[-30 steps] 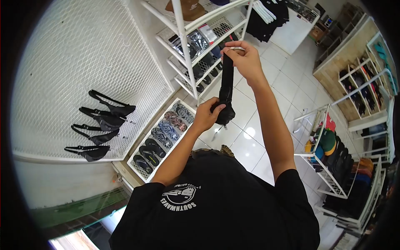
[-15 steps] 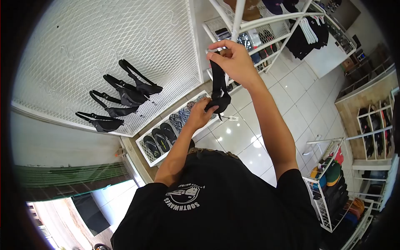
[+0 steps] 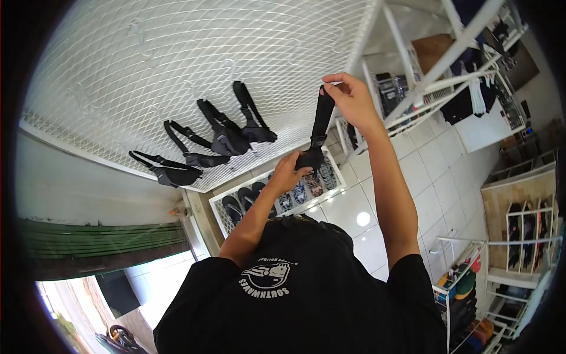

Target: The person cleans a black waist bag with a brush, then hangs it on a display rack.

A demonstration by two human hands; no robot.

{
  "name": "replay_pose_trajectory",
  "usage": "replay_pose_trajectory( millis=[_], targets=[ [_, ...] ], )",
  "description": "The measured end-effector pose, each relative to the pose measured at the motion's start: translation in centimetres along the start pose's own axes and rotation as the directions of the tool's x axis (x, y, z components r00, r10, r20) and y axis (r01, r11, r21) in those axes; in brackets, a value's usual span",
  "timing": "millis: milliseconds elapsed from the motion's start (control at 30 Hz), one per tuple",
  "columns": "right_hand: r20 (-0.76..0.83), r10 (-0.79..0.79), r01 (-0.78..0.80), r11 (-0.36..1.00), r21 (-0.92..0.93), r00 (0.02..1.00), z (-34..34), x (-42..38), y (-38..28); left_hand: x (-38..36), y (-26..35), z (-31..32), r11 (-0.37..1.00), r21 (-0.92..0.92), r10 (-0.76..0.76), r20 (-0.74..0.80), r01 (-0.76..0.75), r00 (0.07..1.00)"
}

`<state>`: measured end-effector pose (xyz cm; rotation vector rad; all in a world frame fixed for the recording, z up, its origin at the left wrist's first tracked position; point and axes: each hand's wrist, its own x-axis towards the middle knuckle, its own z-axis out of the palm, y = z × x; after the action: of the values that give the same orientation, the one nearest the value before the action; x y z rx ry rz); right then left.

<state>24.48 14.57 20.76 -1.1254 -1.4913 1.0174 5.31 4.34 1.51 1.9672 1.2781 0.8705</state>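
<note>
A black sling bag (image 3: 310, 158) is stretched between my two hands in front of the mesh wall panel. My left hand (image 3: 287, 173) is closed around the body of the bag at the bottom. Higher up and to the right, my right hand (image 3: 354, 104) pinches the top of its strap (image 3: 323, 115), which runs down almost straight. Several similar black bags, among them a bag (image 3: 231, 140) near the middle of the panel, hang by their straps to the left of my hands.
The white mesh panel (image 3: 177, 53) carries wire hooks, including a hook (image 3: 295, 52) on its upper right. Below stands a rack of flip-flops (image 3: 299, 193). White metal shelving (image 3: 407, 109) is close to my right hand. A cap rack (image 3: 463, 283) stands at the lower right.
My view has turned toward the mesh panel. Both hands have brought the bag in front of it, and the strap now hangs straighter below my right hand.
</note>
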Motion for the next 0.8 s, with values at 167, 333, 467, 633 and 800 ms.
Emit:
replay_pose_trajectory(
  millis=[167,333,467,633,800],
  targets=[
    [0.071,-0.006,0.022,0.972,-0.234,0.997,4.4,3.4,0.9,0.2,-3.7,-2.4,0.971,-0.175,-0.17,-0.031,0.162,0.985],
    [-0.179,-0.037,-0.006,0.971,-0.238,0.983,5.6,7.5,5.0,2.0,-3.2,-3.4,0.991,-0.118,-0.077,-0.118,0.063,0.99],
    [-0.262,-0.021,-0.049,0.965,-0.259,0.965,4.5,10.4,7.3,4.1,-3.1,-3.2,0.995,-0.101,-0.015,-0.131,0.002,0.991],
    [-0.256,-0.066,-0.017,0.95,-0.311,0.965,4.4,11.8,6.5,6.3,-3.2,-3.4,0.997,-0.071,0.013,-0.134,-0.023,0.991],
    [-0.202,-0.067,0.007,0.959,-0.282,0.977,5.4,12.4,6.0,6.6,-3.7,-3.7,0.995,-0.07,0.057,-0.168,-0.069,0.984]
  ],
)
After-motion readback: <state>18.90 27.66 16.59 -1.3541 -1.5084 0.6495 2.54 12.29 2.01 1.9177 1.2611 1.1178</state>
